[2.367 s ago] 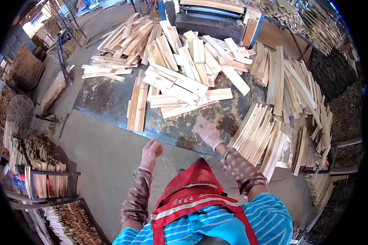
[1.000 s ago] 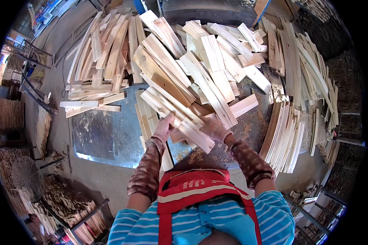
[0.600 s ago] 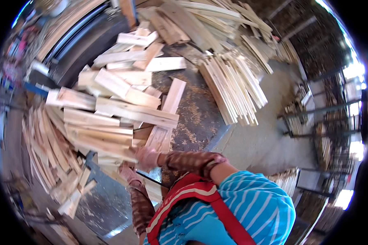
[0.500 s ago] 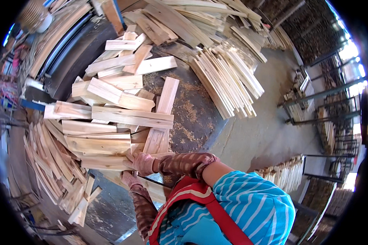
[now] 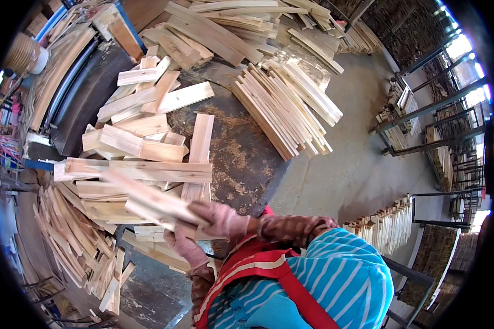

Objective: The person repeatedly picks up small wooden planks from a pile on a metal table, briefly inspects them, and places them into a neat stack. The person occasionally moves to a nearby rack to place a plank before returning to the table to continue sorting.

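Observation:
Both my hands wear pinkish gloves with brown checked sleeves above them. My right hand (image 5: 228,220) is closed round the near end of pale wooden boards (image 5: 151,197), which slant up to the left and are smeared by motion. Just below, my left hand (image 5: 185,248) is closed at the near end of the lower board, its fingertips partly hidden. Beneath and beyond the boards lies a loose pile of short planks (image 5: 142,143), crossing one another on a dark work table (image 5: 230,148) strewn with sawdust.
A neat row of narrow slats (image 5: 282,112) lies at the table's right edge. More long boards (image 5: 214,35) are heaped at the back. Curved offcuts (image 5: 74,236) fill the left side. Upright slats (image 5: 381,225) and metal racks (image 5: 431,107) stand to the right.
My right hand has moved right and lifted boards off the pile, tilting them. My left hand has come slightly lower. The whole view has shifted a little.

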Demonstrator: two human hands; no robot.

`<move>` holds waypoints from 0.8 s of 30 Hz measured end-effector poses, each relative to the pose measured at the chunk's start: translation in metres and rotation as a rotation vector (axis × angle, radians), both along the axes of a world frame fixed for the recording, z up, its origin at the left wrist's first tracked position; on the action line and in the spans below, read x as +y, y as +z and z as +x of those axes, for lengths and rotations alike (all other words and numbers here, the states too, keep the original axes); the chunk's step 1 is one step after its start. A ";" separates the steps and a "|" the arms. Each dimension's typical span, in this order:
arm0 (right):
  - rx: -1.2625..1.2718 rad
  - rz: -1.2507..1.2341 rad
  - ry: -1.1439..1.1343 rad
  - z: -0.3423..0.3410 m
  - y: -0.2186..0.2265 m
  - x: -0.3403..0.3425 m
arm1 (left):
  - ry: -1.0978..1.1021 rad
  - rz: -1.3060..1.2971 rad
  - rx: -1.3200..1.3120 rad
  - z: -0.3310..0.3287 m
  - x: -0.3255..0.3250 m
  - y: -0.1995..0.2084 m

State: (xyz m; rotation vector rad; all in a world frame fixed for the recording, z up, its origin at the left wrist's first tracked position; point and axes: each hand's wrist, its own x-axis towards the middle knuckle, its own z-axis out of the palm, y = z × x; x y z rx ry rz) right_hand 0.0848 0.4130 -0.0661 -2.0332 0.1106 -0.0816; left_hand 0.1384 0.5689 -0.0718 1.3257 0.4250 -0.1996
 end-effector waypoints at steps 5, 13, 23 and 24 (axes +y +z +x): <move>-0.089 -0.110 -0.472 -0.031 -0.001 -0.124 | -0.287 0.059 -0.173 0.005 -0.080 -0.055; 0.158 -0.413 -0.803 -0.118 0.016 -0.316 | -0.615 0.647 -0.371 0.010 -0.281 -0.094; 0.678 -0.050 -0.329 -0.157 -0.067 -0.503 | -0.645 0.504 -0.129 -0.002 -0.385 -0.141; 0.665 -0.054 -0.307 -0.148 -0.069 -0.508 | -0.630 0.448 -0.100 -0.002 -0.382 -0.145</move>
